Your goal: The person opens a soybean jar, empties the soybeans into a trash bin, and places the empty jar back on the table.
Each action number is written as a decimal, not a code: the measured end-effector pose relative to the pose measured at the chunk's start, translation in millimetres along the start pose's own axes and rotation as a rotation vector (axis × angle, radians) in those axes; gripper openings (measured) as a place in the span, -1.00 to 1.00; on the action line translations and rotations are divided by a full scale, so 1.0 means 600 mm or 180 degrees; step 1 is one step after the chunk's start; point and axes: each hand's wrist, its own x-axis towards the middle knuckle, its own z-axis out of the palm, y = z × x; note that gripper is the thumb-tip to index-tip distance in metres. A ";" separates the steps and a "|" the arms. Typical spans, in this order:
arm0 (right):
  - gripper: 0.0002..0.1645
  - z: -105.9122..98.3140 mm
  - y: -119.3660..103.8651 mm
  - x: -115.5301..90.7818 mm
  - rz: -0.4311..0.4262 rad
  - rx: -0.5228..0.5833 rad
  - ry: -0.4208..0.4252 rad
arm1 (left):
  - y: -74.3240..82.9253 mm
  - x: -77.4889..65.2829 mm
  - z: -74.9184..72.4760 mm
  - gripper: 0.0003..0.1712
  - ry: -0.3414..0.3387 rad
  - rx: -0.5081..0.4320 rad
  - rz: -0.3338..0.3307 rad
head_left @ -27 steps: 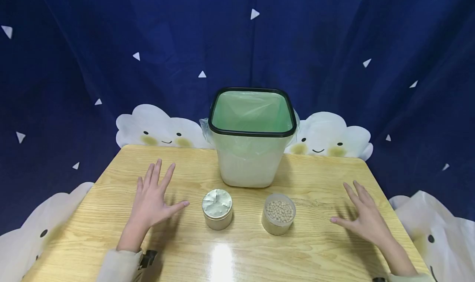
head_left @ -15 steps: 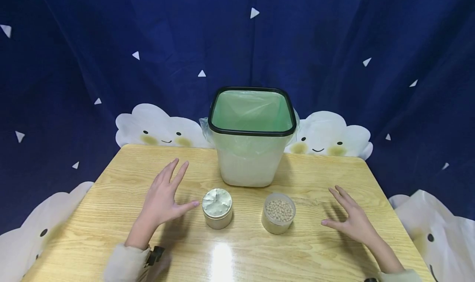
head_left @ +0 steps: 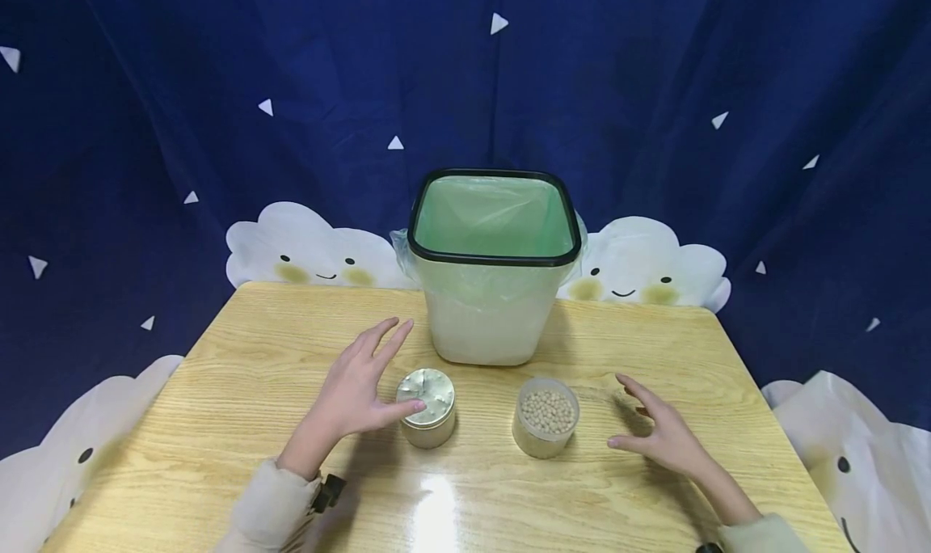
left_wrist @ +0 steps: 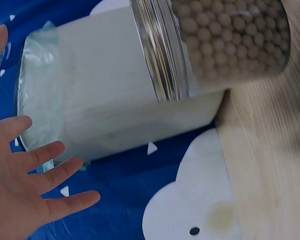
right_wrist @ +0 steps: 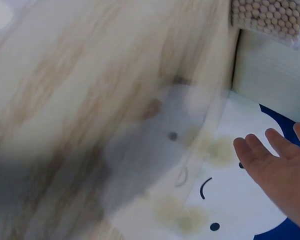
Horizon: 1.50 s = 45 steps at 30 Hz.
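Note:
A clear jar of small beige balls with a silver, dented-looking top [head_left: 427, 395] stands on the table; its balls [left_wrist: 225, 42] show through the side in the left wrist view. My left hand [head_left: 355, 393] is spread at its left, and the thumb overlaps the top in the head view. To the right stands a second clear jar [head_left: 545, 417], open at the top, filled with similar balls; part of it [right_wrist: 272, 17] shows in the right wrist view. My right hand [head_left: 665, 434] is off to its right, fingers relaxed, holding nothing.
Behind the jars stands a white bin [head_left: 490, 310] with a black rim and a pale green liner. White cloud cut-outs [head_left: 640, 262] line the wooden table's [head_left: 291, 318] back edge, before a dark blue curtain [head_left: 618, 92].
My left hand has moved right, up to the silver-topped jar. My right hand has moved left, closer to the open jar. Both jars and the bin have stayed in place.

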 end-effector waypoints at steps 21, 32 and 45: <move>0.15 0.058 0.015 0.023 -0.0001 0.1311 -0.0537 | 0.059 0.062 0.037 0.13 -0.0389 -0.0053 0.0422; 0.16 0.083 0.009 0.036 0.0031 0.1567 -0.0740 | 0.075 0.084 0.056 0.13 -0.0490 -0.0243 0.0444; 0.22 0.109 -0.004 0.054 0.0486 0.1731 -0.1041 | 0.088 0.104 0.077 0.13 -0.0670 -0.0348 0.0415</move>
